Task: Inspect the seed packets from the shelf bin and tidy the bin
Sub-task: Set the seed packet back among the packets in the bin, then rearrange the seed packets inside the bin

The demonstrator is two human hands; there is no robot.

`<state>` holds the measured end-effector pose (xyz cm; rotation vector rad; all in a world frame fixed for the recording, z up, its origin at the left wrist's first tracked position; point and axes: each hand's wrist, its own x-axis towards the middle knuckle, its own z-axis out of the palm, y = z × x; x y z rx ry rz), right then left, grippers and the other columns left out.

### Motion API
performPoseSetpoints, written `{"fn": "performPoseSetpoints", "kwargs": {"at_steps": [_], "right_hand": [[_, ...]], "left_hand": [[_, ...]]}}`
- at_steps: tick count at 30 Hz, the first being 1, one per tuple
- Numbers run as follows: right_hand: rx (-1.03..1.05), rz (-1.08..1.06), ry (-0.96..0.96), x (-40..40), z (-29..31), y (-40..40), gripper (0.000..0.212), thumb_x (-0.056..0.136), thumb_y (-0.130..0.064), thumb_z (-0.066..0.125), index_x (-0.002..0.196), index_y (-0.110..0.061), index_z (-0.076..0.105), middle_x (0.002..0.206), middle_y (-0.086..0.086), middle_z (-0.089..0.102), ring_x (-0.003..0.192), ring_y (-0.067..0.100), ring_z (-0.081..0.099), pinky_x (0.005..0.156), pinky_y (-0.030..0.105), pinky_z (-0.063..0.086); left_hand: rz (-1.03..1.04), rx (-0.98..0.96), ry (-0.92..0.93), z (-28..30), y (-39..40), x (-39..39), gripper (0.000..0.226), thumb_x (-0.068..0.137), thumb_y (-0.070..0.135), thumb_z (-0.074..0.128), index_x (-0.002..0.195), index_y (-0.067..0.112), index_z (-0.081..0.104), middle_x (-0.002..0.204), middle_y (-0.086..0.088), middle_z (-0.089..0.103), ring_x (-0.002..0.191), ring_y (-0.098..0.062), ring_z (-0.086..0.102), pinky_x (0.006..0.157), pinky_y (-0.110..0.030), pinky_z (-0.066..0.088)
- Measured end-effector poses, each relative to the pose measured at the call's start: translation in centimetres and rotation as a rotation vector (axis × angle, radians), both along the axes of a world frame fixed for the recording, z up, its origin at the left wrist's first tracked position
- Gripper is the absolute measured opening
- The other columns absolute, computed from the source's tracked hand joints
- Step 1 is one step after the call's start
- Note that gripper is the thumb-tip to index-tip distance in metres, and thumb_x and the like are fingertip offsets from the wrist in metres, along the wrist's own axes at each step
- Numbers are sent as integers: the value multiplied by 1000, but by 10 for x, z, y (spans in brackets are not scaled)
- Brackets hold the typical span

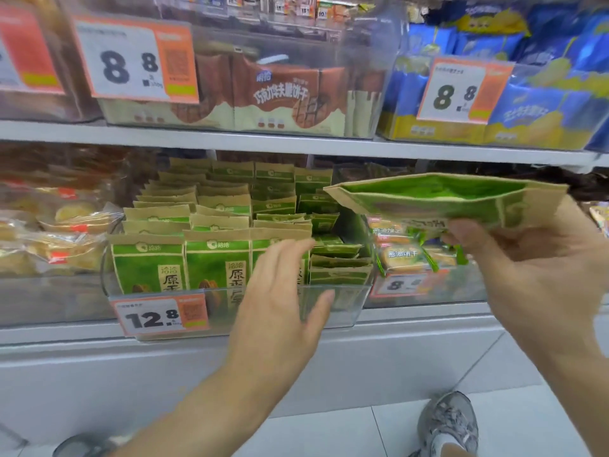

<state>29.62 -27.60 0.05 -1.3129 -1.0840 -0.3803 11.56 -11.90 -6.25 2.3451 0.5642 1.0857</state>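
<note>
**One packet out, one hand at the bin**

And there it was, the right hand (540, 258) up at the right, fingers curled under a green and brown seed packet (451, 201), gripping it along its lower edge. The packet lay flat on its side, its folded bottom turned toward the camera, lifted clear of the shelf and hanging in front of the neighbouring bin of biscuit packs (403, 255), which it partly hid.

The left hand (280, 291) was spread wide, fingers straight and holding nothing, right at the front wall of the clear shelf bin (342, 311). It covered the third front-row packet, so only two faces of the standing seed packets (184, 225) read cleanly. Those stood in tidy rows on the left and middle. In the bin's right-hand corner, a few fallen packets (339, 258) lay flat in a low stack, well below the tops of the upright ones.

An orange and white price tag (159, 316) reading 12.8 hung on the bin's front, left of the open hand. Above, the upper shelf (296, 145) carried brown biscuit boxes (280, 97) and blue and yellow packs (534, 107), each behind an 8.8 tag. Clear-wrapped pastries (56, 232) sat to the left. Down on the tiled floor, a grey shoe (448, 423) showed at the bottom right.
</note>
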Motion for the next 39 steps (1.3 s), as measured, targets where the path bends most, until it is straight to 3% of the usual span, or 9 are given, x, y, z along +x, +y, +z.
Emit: {"fn": "performPoseSetpoints", "kwargs": {"at_steps": [3, 6, 10, 14, 18, 28, 30, 34, 39], "right_hand": [[-175, -19, -166, 9, 3, 23, 26, 81, -8, 81, 99, -21, 68, 98, -12, 70, 90, 10, 69, 77, 22, 57], [-361, -94, -343, 20, -1, 44, 22, 81, -12, 83, 101, -15, 74, 98, -5, 67, 91, 11, 66, 77, 31, 57], [-414, -143, -445, 25, 5, 59, 21, 83, -9, 81, 103, -15, 75, 98, -6, 66, 88, 10, 63, 75, 27, 56], [-484, -187, -555, 26, 10, 67, 22, 82, -11, 84, 101, -19, 78, 98, -6, 68, 79, 8, 62, 75, 28, 57], [-909, -191, -534, 26, 9, 85, 35, 92, -41, 71, 126, -32, 71, 123, -15, 63, 109, 10, 61, 97, 41, 54], [-595, -138, -636, 31, 9, 98, 23, 74, -4, 88, 91, -17, 80, 85, -7, 66, 77, 16, 64, 65, 40, 59], [-625, -125, -660, 33, 7, 103, 21, 76, -7, 87, 91, -19, 80, 86, -7, 66, 78, 15, 63, 66, 41, 59], [-966, -176, -645, 33, 7, 115, 26, 91, -35, 73, 116, -31, 75, 111, -12, 68, 101, 11, 61, 93, 36, 54], [-954, -195, -591, 33, 5, 127, 10, 94, -36, 70, 101, -31, 76, 96, -14, 67, 88, 8, 62, 85, 34, 56]], "left_hand": [[-2, -1, 110, -10, 2, 8, 58, 95, 34, 62, 149, 30, 39, 144, 17, 38, 135, 0, 32, 114, -18, 25], [-17, 10, 139, -14, 5, 9, 56, 99, 34, 55, 151, 36, 33, 146, 23, 33, 136, 4, 29, 112, -15, 23], [-32, 16, 137, -17, 8, 8, 54, 99, 34, 54, 149, 40, 33, 143, 28, 33, 134, 8, 29, 112, -16, 26], [-56, 13, 141, -19, 9, 9, 55, 100, 37, 51, 148, 45, 26, 136, 36, 26, 127, 21, 20, 104, -1, 14], [-75, -4, 132, -19, 10, 12, 54, 100, 38, 49, 147, 46, 23, 132, 40, 21, 125, 26, 15, 99, 4, 12], [-121, 7, 76, -21, 12, 13, 52, 97, 38, 48, 141, 51, 24, 129, 55, 12, 127, 19, 22, 94, 4, 22], [-124, -1, 71, -22, 13, 13, 51, 96, 40, 46, 141, 52, 23, 130, 54, 12, 128, 18, 23, 94, 3, 23], [-122, -12, 45, -23, 13, 15, 51, 94, 43, 43, 139, 54, 22, 130, 53, 15, 127, 17, 24, 93, 2, 25], [-126, -10, 26, -24, 13, 15, 50, 89, 46, 38, 136, 55, 22, 131, 52, 15, 126, 16, 27, 92, -1, 28]]}}
